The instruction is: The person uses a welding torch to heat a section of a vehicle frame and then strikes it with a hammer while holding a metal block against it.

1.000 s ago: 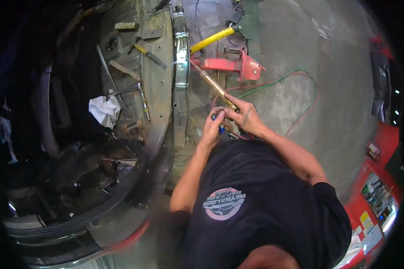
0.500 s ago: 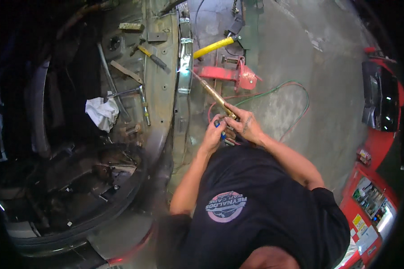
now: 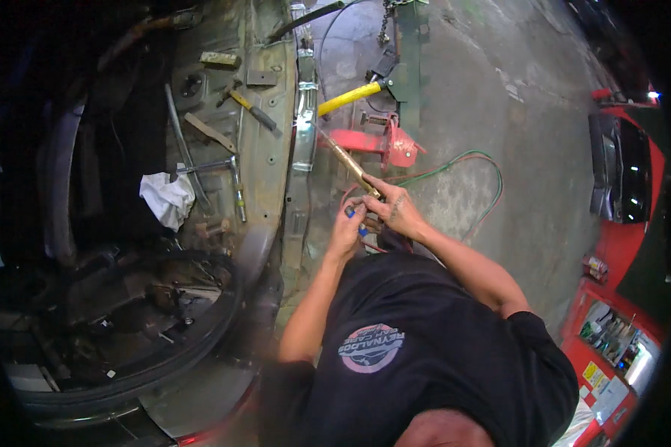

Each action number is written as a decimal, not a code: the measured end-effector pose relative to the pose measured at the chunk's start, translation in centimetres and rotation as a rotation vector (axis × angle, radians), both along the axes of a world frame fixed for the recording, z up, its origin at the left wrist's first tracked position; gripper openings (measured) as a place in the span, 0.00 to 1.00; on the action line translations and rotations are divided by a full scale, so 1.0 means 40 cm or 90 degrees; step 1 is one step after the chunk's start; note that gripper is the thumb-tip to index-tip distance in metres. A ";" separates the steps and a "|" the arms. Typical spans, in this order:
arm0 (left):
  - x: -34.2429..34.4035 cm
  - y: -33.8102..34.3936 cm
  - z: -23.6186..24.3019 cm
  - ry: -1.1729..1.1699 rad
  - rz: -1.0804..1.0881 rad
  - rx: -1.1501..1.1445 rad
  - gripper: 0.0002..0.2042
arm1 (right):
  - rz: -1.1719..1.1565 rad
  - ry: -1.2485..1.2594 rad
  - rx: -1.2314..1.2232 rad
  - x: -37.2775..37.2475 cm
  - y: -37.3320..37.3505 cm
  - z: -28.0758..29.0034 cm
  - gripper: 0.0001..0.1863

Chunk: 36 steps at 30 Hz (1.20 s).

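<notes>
My right hand is closed round a brass gas torch, its long nozzle slanting up to the left. The tip is close to a shiny bare-metal patch on the long sill of a stripped car body; a pale bright glow shows there. Just left of the torch's rear end, my left hand is closed with a small blue and dark piece in its fingers. Whether that piece belongs to the torch, I cannot tell. Green and red hoses loop on the floor to the right.
A red metal clamp and a yellow bar stand against the sill. On the car floor lie a hammer, a ratchet with extension, a long metal bar and a white rag. A red tool cabinet stands right.
The view has shifted slightly. The blue-green flare at the torch tip has shrunk to a faint glow. Both hands keep their hold, and the torch stays aimed at the sill.
</notes>
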State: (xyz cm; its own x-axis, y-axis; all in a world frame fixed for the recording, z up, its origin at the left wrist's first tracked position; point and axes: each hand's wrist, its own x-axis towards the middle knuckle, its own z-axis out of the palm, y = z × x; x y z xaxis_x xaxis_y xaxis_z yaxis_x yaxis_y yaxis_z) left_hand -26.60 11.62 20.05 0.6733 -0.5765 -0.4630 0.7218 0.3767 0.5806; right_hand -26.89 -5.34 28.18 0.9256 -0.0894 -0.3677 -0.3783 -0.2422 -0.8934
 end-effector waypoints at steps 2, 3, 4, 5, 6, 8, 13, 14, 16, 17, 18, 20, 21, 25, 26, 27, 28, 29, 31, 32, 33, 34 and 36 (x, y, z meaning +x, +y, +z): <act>0.004 0.003 -0.001 0.002 0.009 0.005 0.17 | 0.024 -0.053 -0.036 0.006 0.004 -0.020 0.31; 0.004 0.005 -0.003 -0.004 0.008 0.002 0.17 | 0.025 -0.055 -0.036 0.005 0.003 -0.019 0.31; 0.003 0.007 -0.006 -0.010 0.007 -0.001 0.17 | 0.039 -0.039 -0.052 0.002 0.001 -0.014 0.31; 0.003 0.005 -0.005 -0.015 0.006 -0.003 0.17 | 0.052 -0.026 -0.069 0.004 -0.002 -0.007 0.31; -0.002 0.001 -0.002 -0.012 -0.005 0.008 0.18 | 0.051 -0.030 -0.072 0.001 -0.005 0.000 0.31; -0.010 -0.006 -0.005 -0.013 -0.015 0.015 0.18 | 0.033 -0.009 -0.079 -0.017 -0.008 0.013 0.31; -0.016 -0.017 -0.015 -0.037 -0.047 0.007 0.14 | 0.018 0.047 -0.078 -0.027 -0.015 0.040 0.31; -0.021 -0.010 -0.014 -0.028 -0.051 0.004 0.14 | 0.020 0.038 -0.087 -0.029 -0.011 0.036 0.31; -0.017 0.002 -0.018 -0.025 -0.058 0.012 0.17 | 0.021 0.034 -0.095 -0.029 -0.003 0.024 0.31; -0.012 0.009 -0.023 -0.029 -0.063 0.020 0.19 | 0.028 0.014 -0.084 -0.025 0.003 0.017 0.31; -0.010 0.014 -0.027 -0.026 -0.064 0.021 0.19 | 0.034 -0.006 -0.073 -0.022 0.008 0.009 0.30; -0.007 0.022 -0.027 -0.007 -0.028 0.014 0.18 | 0.031 -0.014 -0.070 -0.017 0.017 -0.013 0.30; -0.006 0.033 -0.017 -0.022 -0.052 0.022 0.18 | 0.029 -0.025 -0.069 -0.021 0.020 -0.021 0.30; -0.015 0.034 -0.022 -0.012 -0.045 0.025 0.16 | 0.023 0.016 -0.070 -0.029 0.022 -0.004 0.31; -0.019 0.029 -0.023 -0.017 -0.052 0.013 0.16 | 0.021 0.035 -0.069 -0.031 0.021 0.019 0.31; -0.023 0.025 -0.024 -0.022 -0.060 0.001 0.16 | 0.018 0.054 -0.067 -0.034 0.019 0.032 0.30; -0.026 0.019 -0.026 -0.023 -0.058 -0.002 0.16 | 0.019 0.053 -0.070 -0.041 0.018 0.027 0.30; -0.029 0.012 -0.028 -0.023 -0.056 0.002 0.16 | 0.006 0.046 -0.075 -0.049 0.015 0.021 0.30; -0.034 0.008 -0.031 -0.024 -0.052 0.003 0.16 | -0.005 0.037 -0.083 -0.057 0.011 0.012 0.30; -0.032 0.010 -0.027 -0.015 -0.055 -0.014 0.16 | -0.001 0.025 -0.091 -0.056 0.010 0.012 0.30; -0.030 0.012 -0.024 -0.006 -0.058 -0.030 0.16 | 0.003 0.014 -0.099 -0.055 0.011 0.012 0.30; -0.028 0.013 -0.020 -0.008 -0.058 -0.030 0.16 | 0.004 0.012 -0.100 -0.053 0.012 0.015 0.30; -0.023 0.024 -0.020 -0.005 -0.052 -0.010 0.19 | -0.001 0.052 -0.044 -0.042 0.025 0.027 0.30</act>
State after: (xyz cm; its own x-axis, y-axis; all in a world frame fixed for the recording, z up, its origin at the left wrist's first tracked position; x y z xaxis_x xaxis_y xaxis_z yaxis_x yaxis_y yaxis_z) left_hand -27.50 12.58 19.27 0.6270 -0.6373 -0.4480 0.7461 0.3259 0.5807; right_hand -28.56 -4.34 29.26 0.8929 -0.1187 -0.4344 -0.4492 -0.3018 -0.8409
